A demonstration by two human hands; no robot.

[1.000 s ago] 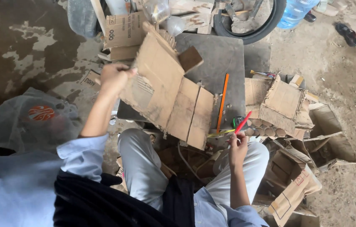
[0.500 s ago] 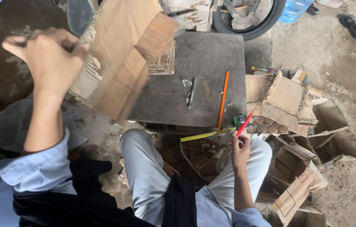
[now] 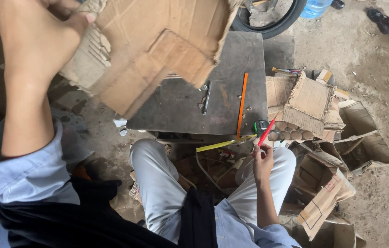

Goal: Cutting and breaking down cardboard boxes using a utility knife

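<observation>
My left hand (image 3: pixel 33 41) is raised high at the upper left, gripping a large torn piece of brown cardboard (image 3: pixel 157 50) that hangs over the left part of a dark metal work table (image 3: pixel 231 55). My right hand (image 3: pixel 262 161) rests over my right knee and holds a red pencil (image 3: pixel 266 132) pointing up toward the table's near edge. A tape measure (image 3: pixel 262 126) with a yellow strip (image 3: pixel 224 143) pulled out lies beside that hand. An orange ruler (image 3: pixel 241 105) and a small metal tool (image 3: pixel 207 97) lie on the table.
Cardboard boxes and scraps (image 3: pixel 313 110) pile up to the right of the table, with more (image 3: pixel 327 197) by my right leg. A tyre (image 3: pixel 272 18) and a blue water bottle (image 3: pixel 316 7) stand beyond the table. Bare concrete floor (image 3: pixel 378 69) spreads right.
My left hand has lifted the cardboard off the table, up and to the left, closer to the camera. The table top with ruler and tool is now uncovered. My right hand has stayed put.
</observation>
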